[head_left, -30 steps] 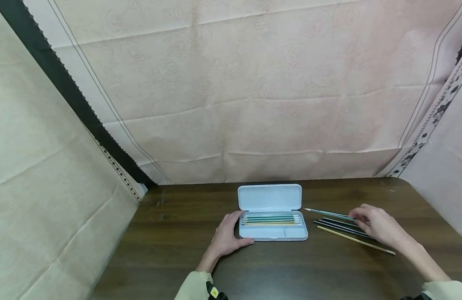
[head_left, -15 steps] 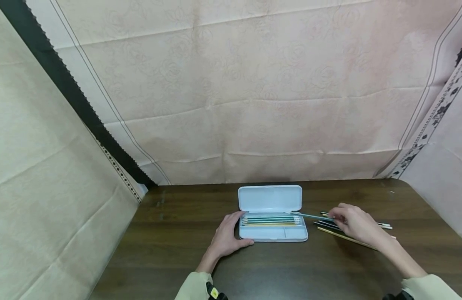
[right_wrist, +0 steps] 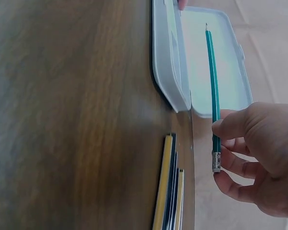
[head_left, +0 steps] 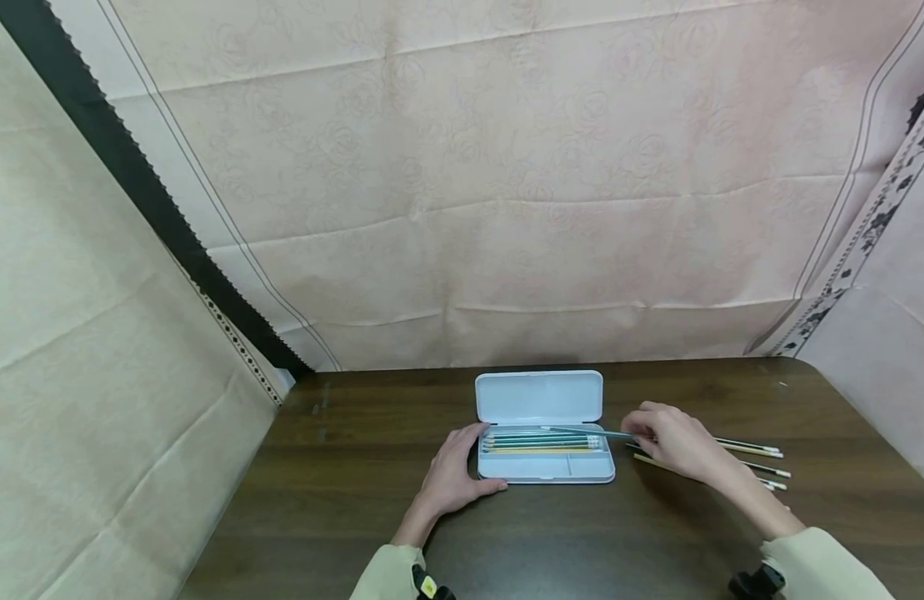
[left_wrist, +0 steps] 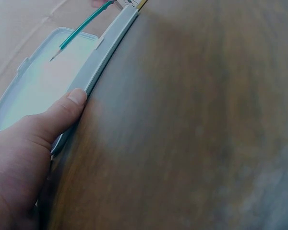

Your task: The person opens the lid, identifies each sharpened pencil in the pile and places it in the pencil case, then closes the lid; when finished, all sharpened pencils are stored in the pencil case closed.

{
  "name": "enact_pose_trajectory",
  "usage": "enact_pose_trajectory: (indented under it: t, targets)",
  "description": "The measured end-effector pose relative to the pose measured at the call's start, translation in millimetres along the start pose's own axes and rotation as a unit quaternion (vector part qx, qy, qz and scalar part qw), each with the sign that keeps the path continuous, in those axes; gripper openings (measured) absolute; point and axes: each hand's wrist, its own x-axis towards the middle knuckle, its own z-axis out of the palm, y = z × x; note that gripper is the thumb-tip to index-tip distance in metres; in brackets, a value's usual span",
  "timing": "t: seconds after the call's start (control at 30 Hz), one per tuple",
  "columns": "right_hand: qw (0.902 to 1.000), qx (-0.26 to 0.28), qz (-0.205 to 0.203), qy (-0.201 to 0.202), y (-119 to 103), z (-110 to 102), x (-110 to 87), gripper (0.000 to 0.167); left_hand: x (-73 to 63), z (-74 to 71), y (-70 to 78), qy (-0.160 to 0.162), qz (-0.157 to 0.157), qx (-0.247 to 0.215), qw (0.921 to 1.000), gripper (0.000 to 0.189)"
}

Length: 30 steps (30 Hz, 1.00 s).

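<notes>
A light blue pencil case (head_left: 546, 472) lies open on the table, its lid (head_left: 540, 397) tipped back. Several green and yellow pencils (head_left: 540, 442) lie in its rear compartment. My left hand (head_left: 456, 471) holds the case at its left end, thumb on the front wall and fingers at the back corner. With my right hand (head_left: 670, 439) I pinch a teal pencil (right_wrist: 212, 72) near its metal-banded eraser end. In the head view the sharpened tip points left over the case's rear compartment. In the right wrist view the pencil is clear of the table, in front of the lid.
More pencils (right_wrist: 164, 182), dark and yellow, lie loose on the brown table (head_left: 551, 550) right of the case, partly hidden under my right hand and forearm. A pale patterned cloth (head_left: 506, 208) hangs behind the table's back edge.
My right hand has lifted the teal pencil from beside the loose pencils and carried it left, so its tip now overlaps the case. My left hand has stayed on the case.
</notes>
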Motion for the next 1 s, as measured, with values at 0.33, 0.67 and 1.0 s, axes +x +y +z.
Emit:
enact_pose_trajectory:
  t: [0.33,0.67,1.0]
  targets:
    - [0.9999,-0.002,0.004,-0.015,-15,11,17.3,0.019,0.4,1.6,-0.8,0.001,0.001,0.007,1.0000,0.091]
    - [0.9998,0.009,-0.008,-0.017,-25,23,26.7,0.018,0.7,0.6,0.3,0.000,0.000,0.009,1.0000,0.091]
    - [0.9991,0.006,-0.041,-0.012,-33,35,35.0,0.018,0.4,0.5,-0.2,0.001,0.004,0.006,1.0000,0.090]
